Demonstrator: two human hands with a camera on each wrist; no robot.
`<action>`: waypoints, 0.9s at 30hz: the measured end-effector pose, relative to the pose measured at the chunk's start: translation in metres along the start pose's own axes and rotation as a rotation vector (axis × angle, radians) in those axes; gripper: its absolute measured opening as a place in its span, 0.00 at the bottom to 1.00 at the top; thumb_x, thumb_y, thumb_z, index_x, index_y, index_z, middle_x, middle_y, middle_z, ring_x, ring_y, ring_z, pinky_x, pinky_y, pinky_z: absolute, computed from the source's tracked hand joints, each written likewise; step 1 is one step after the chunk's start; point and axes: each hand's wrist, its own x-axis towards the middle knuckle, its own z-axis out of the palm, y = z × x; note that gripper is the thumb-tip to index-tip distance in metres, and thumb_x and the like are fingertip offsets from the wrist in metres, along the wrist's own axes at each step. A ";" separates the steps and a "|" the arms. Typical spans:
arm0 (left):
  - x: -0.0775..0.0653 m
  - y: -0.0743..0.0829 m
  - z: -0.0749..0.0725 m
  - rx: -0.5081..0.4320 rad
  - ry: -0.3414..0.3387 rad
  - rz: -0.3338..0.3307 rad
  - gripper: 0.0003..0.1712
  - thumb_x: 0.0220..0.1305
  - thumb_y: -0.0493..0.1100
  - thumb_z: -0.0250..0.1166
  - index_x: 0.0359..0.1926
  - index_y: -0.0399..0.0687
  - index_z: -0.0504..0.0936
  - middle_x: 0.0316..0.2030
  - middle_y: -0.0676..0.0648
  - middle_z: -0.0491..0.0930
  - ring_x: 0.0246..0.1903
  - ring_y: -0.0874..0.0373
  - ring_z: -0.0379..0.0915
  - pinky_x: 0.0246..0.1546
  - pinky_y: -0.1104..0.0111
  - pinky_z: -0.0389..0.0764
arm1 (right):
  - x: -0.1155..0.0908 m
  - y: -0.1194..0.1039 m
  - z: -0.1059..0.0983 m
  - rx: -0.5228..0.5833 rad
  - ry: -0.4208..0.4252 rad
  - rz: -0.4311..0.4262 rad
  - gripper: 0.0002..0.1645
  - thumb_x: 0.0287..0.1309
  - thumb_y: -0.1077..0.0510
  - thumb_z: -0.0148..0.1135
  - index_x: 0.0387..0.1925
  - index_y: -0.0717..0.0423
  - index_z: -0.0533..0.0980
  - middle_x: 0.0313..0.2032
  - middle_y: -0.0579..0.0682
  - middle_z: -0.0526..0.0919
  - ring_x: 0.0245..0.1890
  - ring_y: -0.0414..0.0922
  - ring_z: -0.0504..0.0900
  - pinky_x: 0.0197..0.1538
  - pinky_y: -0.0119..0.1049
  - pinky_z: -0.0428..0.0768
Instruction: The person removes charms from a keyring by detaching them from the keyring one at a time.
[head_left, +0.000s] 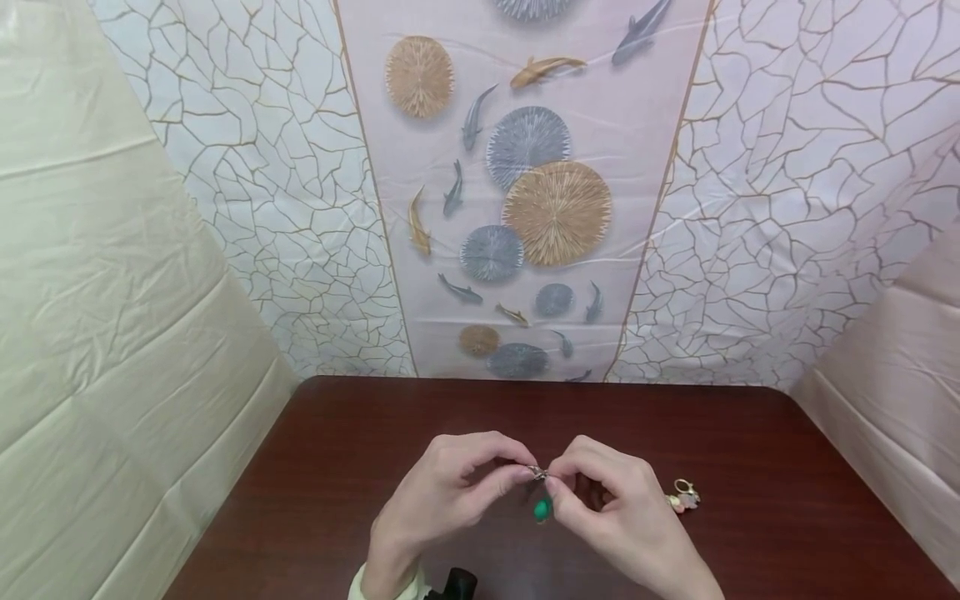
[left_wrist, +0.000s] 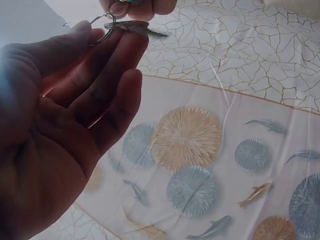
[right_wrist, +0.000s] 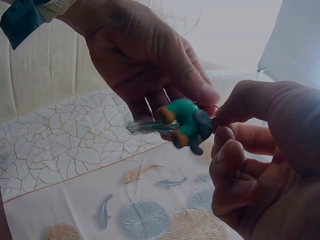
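Over the table my left hand [head_left: 450, 492] pinches a thin metal ring [left_wrist: 111, 34] between thumb and fingers. A flat metal key [left_wrist: 131, 26] lies against those fingers and sticks out past them. My right hand [head_left: 626, 512], its tips almost meeting the left, pinches the small metal end of a green charm [head_left: 542, 510]. In the right wrist view this charm is a little figure [right_wrist: 186, 122] with orange-brown ends and a dark grey part. Fingertips partly hide the join between ring and charm.
A second keychain [head_left: 687, 497], with a gold ring and pastel charms, lies on the dark wooden table [head_left: 360, 433] just right of my right hand. Patterned cloth [head_left: 480, 200] hangs behind the table, with pale cloth walls at both sides.
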 end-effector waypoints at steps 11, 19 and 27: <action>0.000 0.003 0.004 0.001 0.010 -0.002 0.04 0.66 0.34 0.63 0.41 0.45 0.81 0.31 0.51 0.85 0.31 0.67 0.80 0.36 0.82 0.80 | 0.000 0.001 -0.002 -0.042 0.055 -0.070 0.20 0.48 0.73 0.67 0.29 0.43 0.77 0.25 0.35 0.74 0.23 0.28 0.68 0.23 0.16 0.66; 0.008 0.011 0.008 0.004 0.047 0.042 0.06 0.62 0.29 0.64 0.38 0.42 0.79 0.32 0.49 0.81 0.29 0.66 0.76 0.33 0.83 0.78 | 0.001 0.001 -0.001 -0.077 0.094 -0.112 0.21 0.43 0.75 0.66 0.28 0.44 0.77 0.25 0.35 0.73 0.23 0.27 0.68 0.23 0.15 0.66; 0.007 0.012 0.012 0.039 0.066 0.004 0.08 0.61 0.29 0.64 0.39 0.44 0.80 0.32 0.51 0.81 0.30 0.68 0.75 0.34 0.85 0.77 | 0.000 0.001 0.000 -0.071 0.119 -0.144 0.21 0.42 0.75 0.66 0.29 0.45 0.78 0.26 0.36 0.74 0.23 0.27 0.68 0.23 0.16 0.66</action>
